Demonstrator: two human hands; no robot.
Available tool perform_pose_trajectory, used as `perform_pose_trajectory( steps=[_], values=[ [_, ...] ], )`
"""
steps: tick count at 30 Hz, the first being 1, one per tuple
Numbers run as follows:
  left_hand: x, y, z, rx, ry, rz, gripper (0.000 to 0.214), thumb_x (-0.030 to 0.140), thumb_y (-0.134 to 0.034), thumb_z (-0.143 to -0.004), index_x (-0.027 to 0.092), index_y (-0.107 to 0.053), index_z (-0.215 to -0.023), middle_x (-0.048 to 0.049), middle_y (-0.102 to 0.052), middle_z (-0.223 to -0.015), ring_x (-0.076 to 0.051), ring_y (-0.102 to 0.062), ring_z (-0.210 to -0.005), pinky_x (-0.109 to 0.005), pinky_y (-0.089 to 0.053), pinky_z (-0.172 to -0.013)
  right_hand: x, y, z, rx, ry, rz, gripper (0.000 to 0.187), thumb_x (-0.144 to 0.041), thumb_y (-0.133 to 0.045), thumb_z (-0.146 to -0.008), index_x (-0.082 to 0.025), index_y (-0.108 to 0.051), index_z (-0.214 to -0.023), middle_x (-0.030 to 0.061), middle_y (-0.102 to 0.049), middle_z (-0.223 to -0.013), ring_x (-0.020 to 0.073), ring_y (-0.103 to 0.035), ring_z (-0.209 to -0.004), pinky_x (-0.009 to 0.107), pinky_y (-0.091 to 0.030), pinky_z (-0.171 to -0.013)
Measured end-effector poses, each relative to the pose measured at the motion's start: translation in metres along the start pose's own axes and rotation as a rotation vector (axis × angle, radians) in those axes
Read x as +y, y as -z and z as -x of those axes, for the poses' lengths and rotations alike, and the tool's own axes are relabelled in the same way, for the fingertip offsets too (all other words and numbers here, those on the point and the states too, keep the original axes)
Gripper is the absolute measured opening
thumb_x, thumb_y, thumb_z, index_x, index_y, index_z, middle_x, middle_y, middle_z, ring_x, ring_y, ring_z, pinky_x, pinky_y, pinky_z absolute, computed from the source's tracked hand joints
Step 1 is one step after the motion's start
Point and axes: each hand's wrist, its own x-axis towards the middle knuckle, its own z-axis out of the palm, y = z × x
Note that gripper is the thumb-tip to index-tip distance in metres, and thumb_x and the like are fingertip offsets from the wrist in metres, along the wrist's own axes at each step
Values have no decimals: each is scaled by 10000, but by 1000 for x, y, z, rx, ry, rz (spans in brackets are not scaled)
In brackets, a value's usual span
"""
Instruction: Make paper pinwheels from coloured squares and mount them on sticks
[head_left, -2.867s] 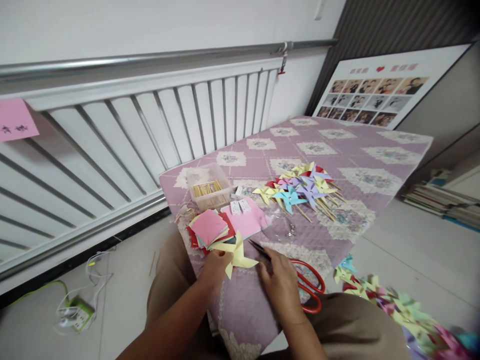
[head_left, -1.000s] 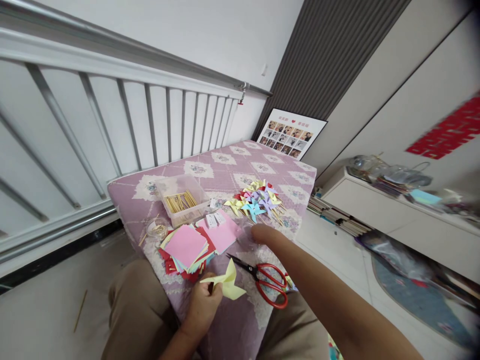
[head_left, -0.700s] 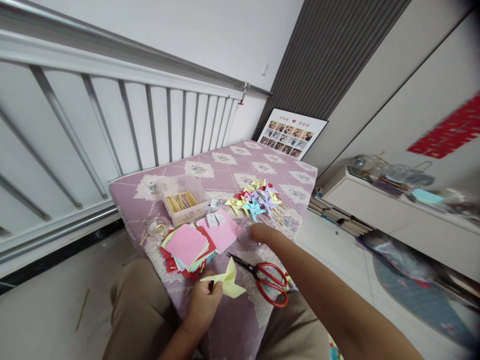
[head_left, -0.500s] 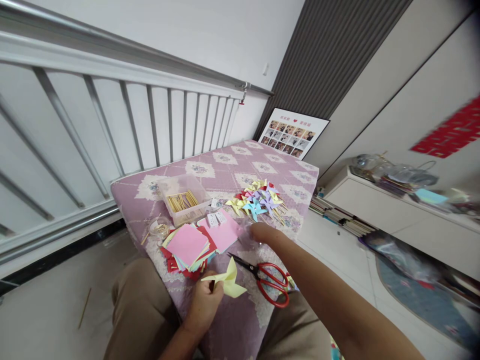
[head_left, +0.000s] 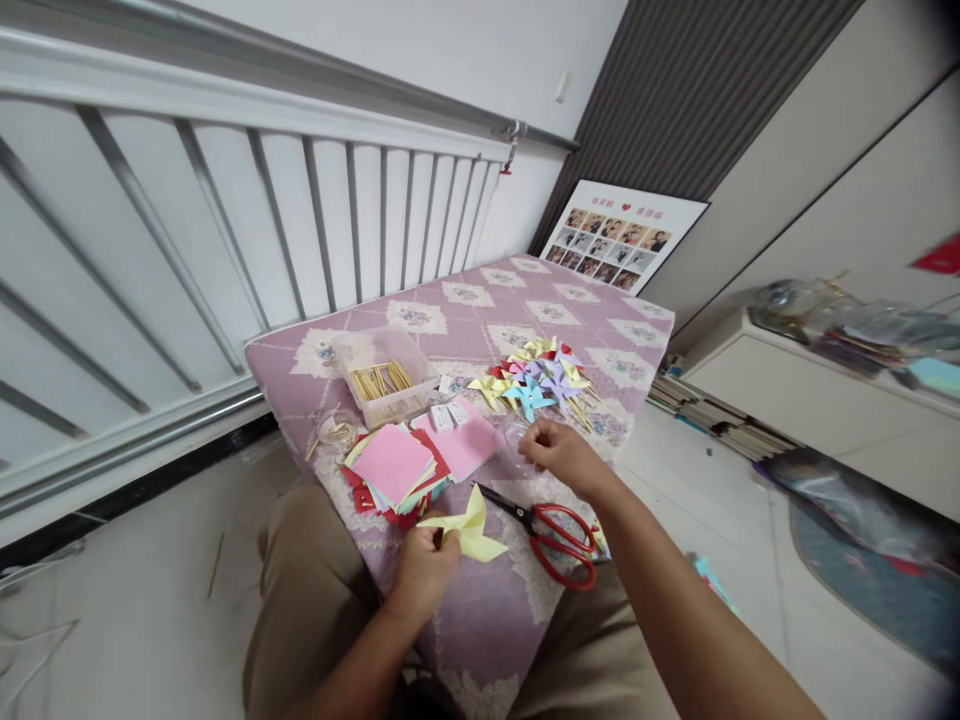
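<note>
A pale yellow paper pinwheel [head_left: 478,540] is pinched between the thumb and fingers of my left hand [head_left: 426,575], close to the front of the table. My right hand [head_left: 562,455] is at a clear plastic dish [head_left: 511,440], its fingertips drawn together by the rim; anything between them is too small to make out. Between my hands lie scissors [head_left: 562,540] with red handles and dark blades. Beside my left hand rises a stack of coloured paper squares [head_left: 394,463], pink on top. Beyond my right hand, finished pinwheels on sticks [head_left: 536,385] lie in a heap.
A clear plastic box [head_left: 390,385] holds short wooden sticks. In front of it stands a small round container [head_left: 339,430]. Two small white pieces [head_left: 448,415] rest on a pink sheet [head_left: 466,450]. A radiator [head_left: 322,210] runs along the wall behind the flowered tablecloth [head_left: 480,640].
My right hand has drawn back slightly from the clear dish, and its fingers now show pinched together. My left hand still holds the yellow pinwheel. The whole view has shifted a little.
</note>
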Motion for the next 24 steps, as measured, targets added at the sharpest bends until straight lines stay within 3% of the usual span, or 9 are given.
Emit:
perform_pose_trajectory(
  steps=[3,5,9,13,16,24],
  values=[
    [2,0,-1,6,22,-6,176,235,-566,-722,154,-698,-807,-37,-720,-742,-181,-636,-680,-233,-457,-613,-13,-19,40,-7,76,-168,180,-330,-455,-871,-205,-519,-757,-30,-600,-646,118,-569,-593,221,-471,-568],
    [5,0,0,10,36,-18,176,241,-577,-715,154,-703,-801,-26,-710,-702,-176,-627,-658,-226,-445,-584,-21,-36,63,37,175,-413,179,-326,-508,-851,-203,-526,-722,-24,-574,-644,123,-535,-590,230,-444,-560],
    [10,1,0,19,76,-48,176,255,-576,-718,147,-703,-773,-14,-677,-631,-170,-608,-619,-226,-425,-551,-30,-69,91,106,300,-416,156,-224,-521,-862,-204,-538,-709,-9,-552,-679,140,-525,-639,248,-413,-597],
    [8,2,-1,16,8,-83,164,252,-568,-728,147,-695,-736,-17,-692,-686,-163,-609,-656,-232,-439,-601,-30,-96,95,172,430,-299,140,-159,-533,-860,-204,-531,-727,14,-567,-729,173,-541,-712,285,-402,-670],
    [6,4,-1,-22,-11,-39,178,248,-565,-734,147,-705,-777,-24,-712,-735,-163,-621,-686,-239,-456,-653,-26,-109,92,185,446,-212,135,-142,-562,-852,-202,-535,-734,26,-586,-754,193,-547,-744,307,-386,-702],
    [1,7,0,-58,29,-94,178,266,-560,-750,140,-686,-737,-3,-678,-670,-130,-566,-588,-221,-402,-558,-16,-117,88,205,410,-196,124,-134,-579,-839,-201,-566,-736,23,-587,-721,199,-549,-708,307,-377,-683]
  ],
)
